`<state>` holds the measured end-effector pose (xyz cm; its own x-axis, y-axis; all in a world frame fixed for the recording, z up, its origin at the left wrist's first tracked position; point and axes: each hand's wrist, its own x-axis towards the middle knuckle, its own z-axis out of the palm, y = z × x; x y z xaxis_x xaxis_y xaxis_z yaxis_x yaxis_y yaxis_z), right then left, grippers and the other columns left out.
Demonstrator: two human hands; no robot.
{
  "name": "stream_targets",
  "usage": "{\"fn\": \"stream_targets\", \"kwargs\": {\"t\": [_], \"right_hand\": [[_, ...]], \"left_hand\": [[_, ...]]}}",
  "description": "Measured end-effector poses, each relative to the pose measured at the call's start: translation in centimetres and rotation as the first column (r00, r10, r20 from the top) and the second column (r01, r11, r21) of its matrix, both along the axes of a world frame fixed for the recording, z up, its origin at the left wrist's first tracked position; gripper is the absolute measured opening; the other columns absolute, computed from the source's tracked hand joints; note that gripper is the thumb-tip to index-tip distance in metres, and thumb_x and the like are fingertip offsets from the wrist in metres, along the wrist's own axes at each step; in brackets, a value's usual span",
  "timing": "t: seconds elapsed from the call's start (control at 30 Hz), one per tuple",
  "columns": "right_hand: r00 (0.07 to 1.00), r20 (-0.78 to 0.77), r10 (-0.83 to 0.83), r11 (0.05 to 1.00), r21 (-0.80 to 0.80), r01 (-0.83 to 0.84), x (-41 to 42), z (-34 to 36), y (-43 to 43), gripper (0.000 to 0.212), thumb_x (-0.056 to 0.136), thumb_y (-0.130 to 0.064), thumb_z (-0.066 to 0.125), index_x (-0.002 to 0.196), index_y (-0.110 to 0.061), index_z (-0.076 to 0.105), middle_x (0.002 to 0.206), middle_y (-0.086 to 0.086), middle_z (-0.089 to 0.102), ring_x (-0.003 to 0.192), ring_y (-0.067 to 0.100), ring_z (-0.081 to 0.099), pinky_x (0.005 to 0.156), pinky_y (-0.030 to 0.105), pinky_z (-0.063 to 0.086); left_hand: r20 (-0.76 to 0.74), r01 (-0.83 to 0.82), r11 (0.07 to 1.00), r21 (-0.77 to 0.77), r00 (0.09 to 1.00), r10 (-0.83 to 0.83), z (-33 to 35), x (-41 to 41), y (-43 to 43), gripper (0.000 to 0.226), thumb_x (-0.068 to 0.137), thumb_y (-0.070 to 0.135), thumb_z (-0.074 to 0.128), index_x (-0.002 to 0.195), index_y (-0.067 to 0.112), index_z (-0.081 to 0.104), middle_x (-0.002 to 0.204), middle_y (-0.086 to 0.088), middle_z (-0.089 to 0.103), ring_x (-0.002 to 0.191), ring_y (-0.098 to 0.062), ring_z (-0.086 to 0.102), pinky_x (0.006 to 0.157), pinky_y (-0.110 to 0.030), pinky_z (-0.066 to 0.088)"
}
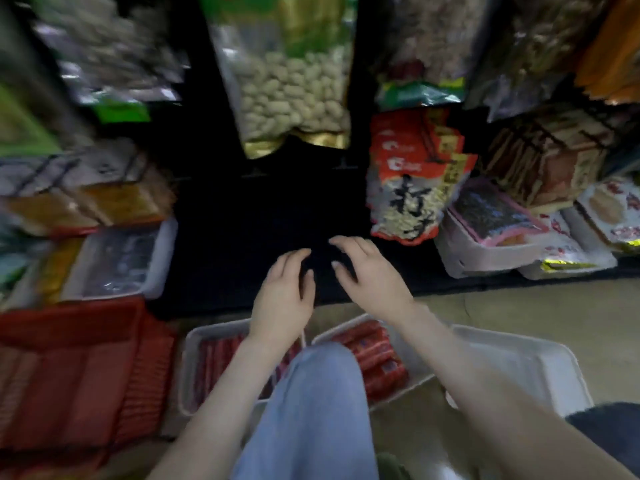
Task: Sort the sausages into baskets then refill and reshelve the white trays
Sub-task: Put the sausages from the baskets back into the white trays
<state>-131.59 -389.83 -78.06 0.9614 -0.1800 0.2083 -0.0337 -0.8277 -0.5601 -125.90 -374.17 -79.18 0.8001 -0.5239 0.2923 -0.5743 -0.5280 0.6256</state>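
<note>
My left hand (285, 292) and my right hand (363, 268) reach side by side toward a dark gap on the bottom shelf (263, 230), fingers relaxed and holding nothing. Below them on the floor stand two white trays of red sausages: one (207, 362) under my left forearm, another (377, 358) right of my knee. A third white tray (519, 362) lies under my right forearm, its contents hidden. Red baskets (69, 368) sit on the floor at the left. The picture is blurred.
White trays of packaged goods flank the gap on the shelf, one at the left (121, 261) and one at the right (485, 251). A red snack bag (412, 174) and a peanut bag (291, 84) hang above. My knee in blue jeans (311, 403) fills the lower middle.
</note>
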Motion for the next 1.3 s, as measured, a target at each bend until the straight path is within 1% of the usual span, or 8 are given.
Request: {"fn": "stream_targets", "kwargs": {"t": [0.17, 0.37, 0.53, 0.63, 0.7, 0.83, 1.13, 1.3], "right_hand": [[0.922, -0.016, 0.387, 0.922, -0.013, -0.388, 7.7, 1.8, 18.0, 0.040, 0.099, -0.022, 0.045, 0.138, -0.014, 0.041, 0.135, 0.003, 0.048, 0.127, 0.021, 0.041, 0.103, 0.037, 0.039], [0.669, -0.202, 0.716, 0.665, -0.097, -0.741, 9.3, -3.3, 39.9, 0.050, 0.097, -0.022, 0.047, 0.144, -0.011, 0.034, 0.138, 0.009, 0.045, 0.128, 0.027, 0.040, 0.108, 0.036, 0.031], [0.505, -0.426, 0.751, 0.438, -0.251, -0.863, 6.7, -8.6, 50.8, 0.070, 0.095, -0.033, 0.046, 0.152, -0.020, 0.008, 0.154, 0.003, 0.023, 0.141, 0.021, 0.021, 0.113, 0.039, 0.019], [0.455, -0.492, 0.742, 0.274, -0.397, -0.876, 6.6, -11.5, 53.6, 0.073, 0.088, -0.041, 0.043, 0.152, -0.024, 0.014, 0.154, 0.007, 0.030, 0.140, 0.025, 0.031, 0.111, 0.050, 0.023], [0.447, -0.503, 0.740, 0.242, -0.421, -0.874, 7.4, -13.5, 54.9, 0.073, 0.077, -0.046, 0.036, 0.145, -0.023, 0.030, 0.141, 0.009, 0.049, 0.129, 0.027, 0.048, 0.103, 0.053, 0.035], [0.412, -0.473, 0.779, 0.162, -0.483, -0.861, 9.6, -17.4, 56.3, 0.079, 0.070, -0.045, 0.049, 0.144, -0.024, 0.032, 0.142, 0.009, 0.048, 0.131, 0.027, 0.046, 0.105, 0.051, 0.020], [0.397, -0.380, 0.835, 0.105, -0.599, -0.794, 9.9, -24.5, 57.3, 0.062, 0.087, -0.039, 0.033, 0.148, -0.025, 0.026, 0.149, 0.007, 0.039, 0.141, 0.030, 0.026, 0.112, 0.058, 0.005], [0.440, -0.334, 0.834, 0.104, -0.688, -0.719, 9.7, -25.1, 57.1, 0.062, 0.092, -0.036, 0.031, 0.150, -0.018, 0.024, 0.152, 0.006, 0.035, 0.143, 0.031, 0.020, 0.113, 0.060, 0.004]], "left_hand": [[0.005, -0.470, 0.883, -0.001, 0.883, 0.470, -0.9, 1.7, 19.7, 0.033, 0.092, 0.007, 0.055, 0.124, 0.003, 0.054, 0.119, -0.014, 0.059, 0.112, -0.029, 0.055, 0.091, -0.030, 0.041], [-0.158, -0.890, 0.448, 0.087, 0.432, 0.888, -6.8, -2.9, 40.2, 0.042, 0.087, 0.002, 0.057, 0.127, -0.006, 0.050, 0.120, -0.025, 0.057, 0.114, -0.039, 0.053, 0.097, -0.041, 0.040], [-0.257, -0.949, 0.082, 0.303, 0.001, 0.966, -14.0, -9.2, 51.2, 0.060, 0.084, 0.003, 0.056, 0.140, -0.006, 0.036, 0.127, -0.029, 0.048, 0.118, -0.044, 0.045, 0.100, -0.047, 0.037], [-0.312, -0.861, 0.032, 0.507, -0.150, 0.938, -18.2, -11.5, 54.0, 0.078, 0.086, 0.016, 0.060, 0.150, 0.005, 0.017, 0.143, -0.023, 0.033, 0.130, -0.039, 0.035, 0.104, -0.046, 0.035], [-0.330, -0.750, 0.170, 0.640, -0.068, 0.942, -21.2, -11.6, 54.8, 0.092, 0.085, 0.028, 0.065, 0.152, 0.011, 0.005, 0.154, -0.020, 0.016, 0.140, -0.035, 0.023, 0.112, -0.044, 0.028], [-0.385, -0.401, 0.426, 0.811, 0.183, 0.905, -26.9, -10.4, 55.5, 0.104, 0.084, 0.045, 0.065, 0.152, 0.019, -0.008, 0.159, -0.016, -0.005, 0.147, -0.031, -0.002, 0.119, -0.047, 0.005], [-0.388, -0.192, 0.444, 0.875, 0.269, 0.881, -34.7, -8.2, 58.1, 0.129, 0.066, 0.074, 0.062, 0.151, 0.015, -0.013, 0.157, -0.023, -0.004, 0.144, -0.041, 0.004, 0.116, -0.048, 0.014], [-0.316, -0.194, 0.392, 0.899, 0.332, 0.889, -34.7, -6.5, 58.1, 0.115, 0.066, 0.060, 0.070, 0.147, 0.005, 0.011, 0.143, -0.018, 0.028, 0.129, -0.035, 0.034, 0.104, -0.046, 0.033]]}}
